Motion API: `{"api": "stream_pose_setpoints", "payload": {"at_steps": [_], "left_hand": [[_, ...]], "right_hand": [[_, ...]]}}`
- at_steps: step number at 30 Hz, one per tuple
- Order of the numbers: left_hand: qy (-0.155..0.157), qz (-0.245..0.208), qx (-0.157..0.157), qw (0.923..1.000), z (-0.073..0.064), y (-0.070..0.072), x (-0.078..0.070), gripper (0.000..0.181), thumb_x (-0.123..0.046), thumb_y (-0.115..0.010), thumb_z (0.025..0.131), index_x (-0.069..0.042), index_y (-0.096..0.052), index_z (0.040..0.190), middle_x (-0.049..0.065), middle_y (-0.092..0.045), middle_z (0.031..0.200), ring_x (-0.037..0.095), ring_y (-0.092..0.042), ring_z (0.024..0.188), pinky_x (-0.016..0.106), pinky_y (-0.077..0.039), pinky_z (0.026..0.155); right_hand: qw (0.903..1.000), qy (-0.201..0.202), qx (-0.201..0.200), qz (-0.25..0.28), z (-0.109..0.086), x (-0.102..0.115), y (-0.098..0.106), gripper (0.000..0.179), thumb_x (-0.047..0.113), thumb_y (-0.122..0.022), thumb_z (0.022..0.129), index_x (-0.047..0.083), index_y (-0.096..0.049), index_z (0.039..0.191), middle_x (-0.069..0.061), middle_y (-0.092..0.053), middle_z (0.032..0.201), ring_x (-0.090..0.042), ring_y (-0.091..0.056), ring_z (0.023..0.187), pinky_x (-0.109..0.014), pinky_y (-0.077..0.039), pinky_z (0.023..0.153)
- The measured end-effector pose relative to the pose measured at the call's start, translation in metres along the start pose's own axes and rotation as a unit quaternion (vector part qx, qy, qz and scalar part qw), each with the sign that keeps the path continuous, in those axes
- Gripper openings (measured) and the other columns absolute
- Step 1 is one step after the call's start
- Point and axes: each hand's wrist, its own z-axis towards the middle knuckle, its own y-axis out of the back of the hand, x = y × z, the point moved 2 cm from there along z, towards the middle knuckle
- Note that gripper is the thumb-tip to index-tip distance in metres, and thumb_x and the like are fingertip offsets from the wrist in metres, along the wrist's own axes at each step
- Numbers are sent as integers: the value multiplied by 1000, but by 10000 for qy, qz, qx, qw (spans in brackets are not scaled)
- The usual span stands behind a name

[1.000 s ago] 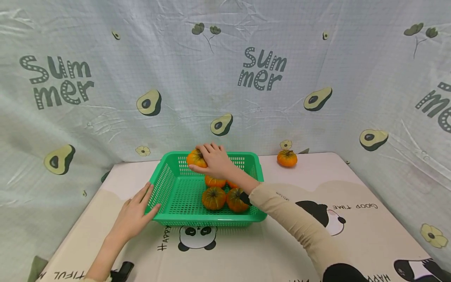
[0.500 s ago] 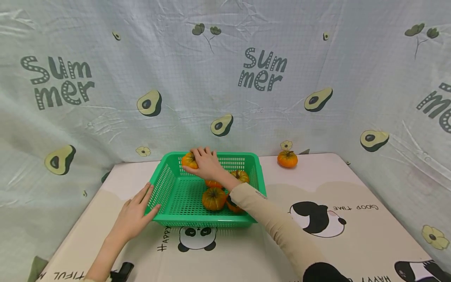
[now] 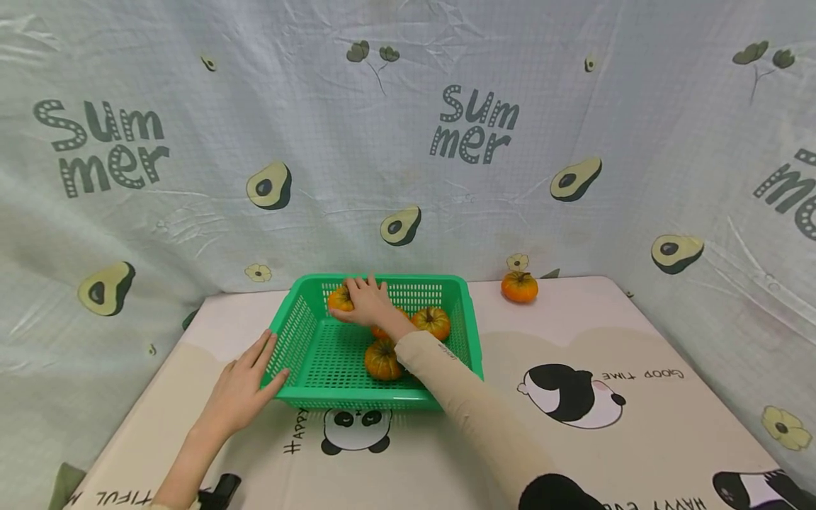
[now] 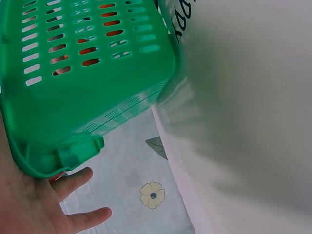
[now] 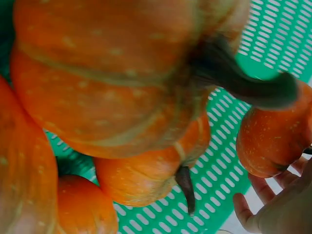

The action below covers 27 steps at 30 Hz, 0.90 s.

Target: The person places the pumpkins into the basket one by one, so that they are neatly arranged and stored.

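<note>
A green slotted basket [image 3: 357,402] stands on the table in the head view. My right hand [image 3: 365,300] reaches into its far left corner and grips a small orange pumpkin [image 3: 339,299], fingers curled over the top. Three more pumpkins lie in the basket: one [image 3: 432,322] at the right, one [image 3: 382,360] near the front, one [image 3: 381,331] half hidden under my wrist. In the right wrist view the held pumpkin [image 5: 273,139] sits against my fingers [image 5: 265,214], with a big pumpkin [image 5: 107,73] close by. My left hand [image 3: 245,386] rests flat against the basket's [image 4: 83,97] front left corner.
Another orange pumpkin [image 3: 519,286] sits alone on the table at the back right, near the avocado-print backdrop [image 3: 408,142]. The table cover with panda prints [image 3: 574,397] stretches to the right of the basket. A dark object [image 3: 219,489] lies by the near left edge.
My right hand has carried the small pumpkin left and down into the basket's far left corner. The left hand and the basket have stayed put.
</note>
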Motion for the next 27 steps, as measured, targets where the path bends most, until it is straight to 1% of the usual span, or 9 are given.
{"api": "stream_pose_setpoints", "payload": {"at_steps": [5,8,12,16,20,24,27], "left_hand": [[-19,-35,-14,10000,0,0,0,64,-35,-48,89,5,-31,136,24,-29,141,41,-36,123,58,-35,90],[-31,-36,-32,10000,0,0,0,64,-35,-48,89,5,-31,136,24,-29,141,41,-36,123,57,-35,90],[-47,-49,-45,10000,0,-1,1,64,-35,-48,89,5,-31,136,24,-29,141,41,-36,123,57,-35,91],[-48,-61,-39,10000,-1,-1,0,64,-34,-49,89,5,-31,136,24,-29,141,41,-36,124,58,-35,91],[-37,-72,-35,10000,-1,-1,0,64,-35,-48,89,5,-31,136,24,-29,141,41,-36,124,58,-34,91],[-37,-87,-24,10000,-1,-1,0,64,-35,-48,89,5,-31,136,24,-29,142,41,-36,124,58,-34,91],[-31,-83,-7,10000,0,0,1,64,-36,-48,89,5,-31,137,24,-29,142,41,-36,124,58,-34,91]], "right_hand": [[9984,57,239,-509,0,1,-6,66,62,-41,83,21,-32,135,0,-40,134,-21,-35,119,-44,-31,93],[9952,248,391,-859,0,2,-9,70,61,-42,83,21,-28,139,0,-36,139,-21,-33,124,-46,-30,97],[9909,502,548,-1118,-1,2,-12,72,60,-46,82,22,-27,140,1,-33,142,-21,-30,129,-49,-27,103],[9893,648,622,-1149,-1,1,-16,72,58,-50,81,22,-28,139,1,-35,141,-22,-28,131,-53,-25,105],[9894,749,608,-1088,0,1,-19,67,57,-50,81,23,-31,137,2,-35,141,-22,-28,131,-53,-23,105],[9870,849,631,-1214,-1,3,-18,66,56,-50,82,23,-32,136,2,-36,140,-21,-32,128,-52,-26,104],[9835,928,656,-1409,-3,5,-16,66,56,-50,82,23,-31,136,3,-36,140,-20,-34,125,-49,-29,102]]}}
